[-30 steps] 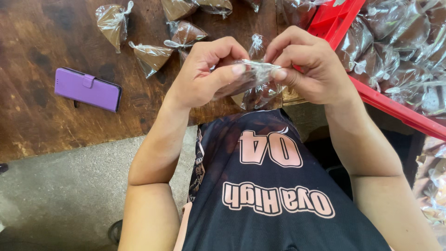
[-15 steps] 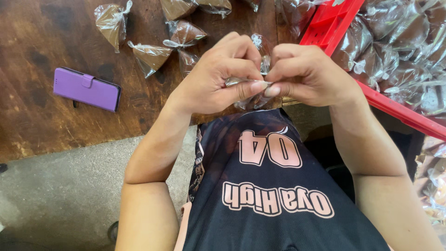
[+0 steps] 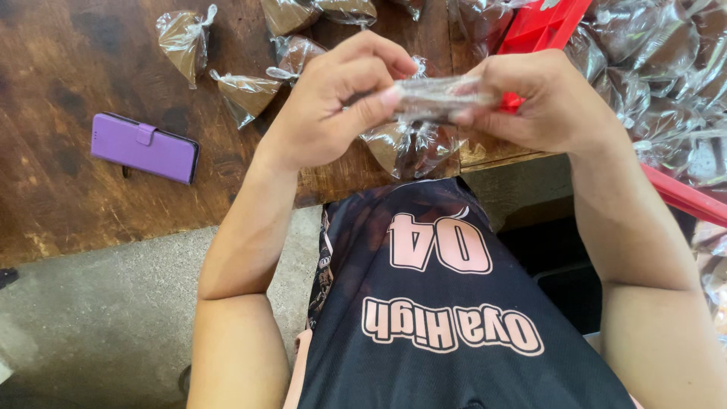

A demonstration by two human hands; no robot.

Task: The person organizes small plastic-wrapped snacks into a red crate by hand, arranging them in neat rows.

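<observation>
I hold a small clear plastic bag of brown filling [image 3: 413,148] over the edge of a dark wooden table [image 3: 68,68]. My left hand [image 3: 333,98] pinches the bag's twisted top between thumb and forefinger. My right hand [image 3: 541,98] grips the other end of that stretched plastic neck [image 3: 435,95]. The bag's filled body hangs below my fingers, just above the table edge. Both hands are close together, almost touching at the fingertips.
Several tied bags of the same brown filling [image 3: 185,38] lie on the table beyond my hands. A purple wallet-style case [image 3: 144,148] lies at the left. A red tray [image 3: 545,23] piled with more filled bags [image 3: 659,68] stands at the right. Grey floor lies below.
My hands have drawn slightly apart, and the bag's neck is pulled out straight between them. Earlier the fingers were bunched together over the crumpled top.
</observation>
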